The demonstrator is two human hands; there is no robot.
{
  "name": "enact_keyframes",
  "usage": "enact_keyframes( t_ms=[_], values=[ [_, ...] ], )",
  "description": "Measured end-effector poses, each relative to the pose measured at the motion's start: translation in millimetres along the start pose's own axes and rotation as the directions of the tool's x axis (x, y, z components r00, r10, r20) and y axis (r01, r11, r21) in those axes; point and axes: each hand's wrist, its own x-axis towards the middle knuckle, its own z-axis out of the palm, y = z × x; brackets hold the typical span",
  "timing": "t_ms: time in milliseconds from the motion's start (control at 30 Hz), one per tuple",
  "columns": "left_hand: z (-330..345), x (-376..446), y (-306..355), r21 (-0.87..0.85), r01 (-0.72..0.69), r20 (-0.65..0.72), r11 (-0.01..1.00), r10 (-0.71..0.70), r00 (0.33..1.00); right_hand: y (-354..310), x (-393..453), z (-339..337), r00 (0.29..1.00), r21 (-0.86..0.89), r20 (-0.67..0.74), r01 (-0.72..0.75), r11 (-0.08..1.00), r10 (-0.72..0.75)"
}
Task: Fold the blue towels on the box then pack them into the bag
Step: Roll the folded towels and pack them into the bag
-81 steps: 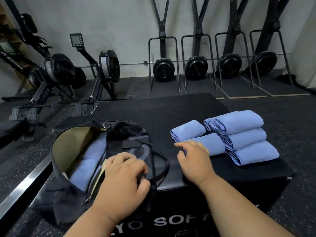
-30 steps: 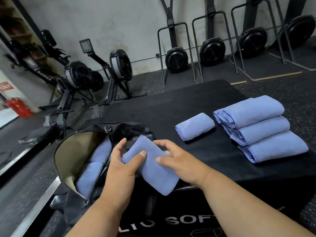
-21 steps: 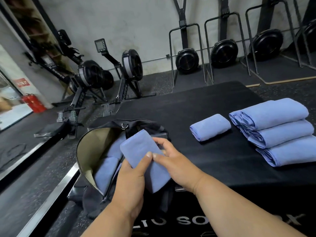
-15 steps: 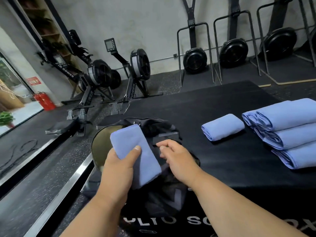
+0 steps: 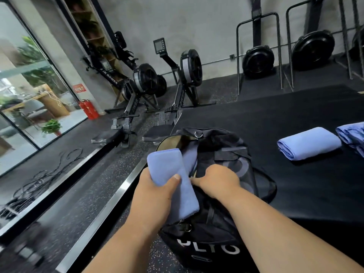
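Note:
My left hand (image 5: 155, 196) grips a folded blue towel (image 5: 169, 168) and holds it just above the open mouth of the black bag (image 5: 232, 154), which sits at the left end of the black box (image 5: 295, 186). My right hand (image 5: 218, 182) grips the bag's near edge beside the opening, fingers curled. Another blue towel (image 5: 191, 156) shows inside the bag. A folded blue towel (image 5: 309, 143) lies on the box to the right. The edge of a stack of folded blue towels (image 5: 352, 134) shows at the far right.
Rowing machines (image 5: 145, 83) stand on the floor behind the bag. Upright racks with black flywheels (image 5: 258, 60) line the back wall. A metal floor strip (image 5: 94, 217) runs along the left. A red fire extinguisher (image 5: 88, 109) stands by the glass wall.
My right hand picked a folded towel from the box and passed it to my left hand. The left hand carried it over the bag's mouth while the right hand took hold of the bag's edge.

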Motion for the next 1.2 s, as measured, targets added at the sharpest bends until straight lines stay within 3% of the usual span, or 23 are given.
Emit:
enact_keyframes(
  t_ms=[233, 433, 600, 733, 867, 1000, 1200],
  values=[
    [-5, -3, -7, 0.003, 0.014, 0.004, 1.0, -0.014, 1.0, -12, 0, 14, 0.993, -0.067, 0.117, 0.023, 0.997, -0.015],
    [-6, -4, -9, 0.01, 0.076, -0.018, 0.997, -0.076, 0.997, -11, -2, 17, 0.994, -0.104, 0.113, 0.007, 0.995, 0.005],
    [-9, 0, -3, 0.052, 0.126, -0.044, 0.991, -0.123, 0.991, 9, -4, -11, 0.997, 0.297, 0.059, -0.07, 0.952, 0.055],
    [-9, 10, 7, 0.33, 0.12, -0.068, 0.936, -0.103, 0.992, 25, -24, -39, 0.996, 0.605, -0.024, -0.054, 0.795, 0.085],
    [5, 14, 20, 0.484, 0.071, 0.044, 0.872, -0.105, 0.993, 35, -48, -52, 0.985, 0.678, -0.118, -0.015, 0.735, 0.129],
    [30, 16, 29, 0.469, -0.037, 0.167, 0.882, -0.048, 0.985, 46, -67, -58, 0.966, 0.665, -0.233, 0.077, 0.743, 0.108],
    [65, 44, 36, 0.474, 0.067, 0.236, 0.878, -0.2, 0.951, 60, -77, -67, 0.958, 0.696, -0.266, 0.115, 0.709, 0.105]
  ],
)
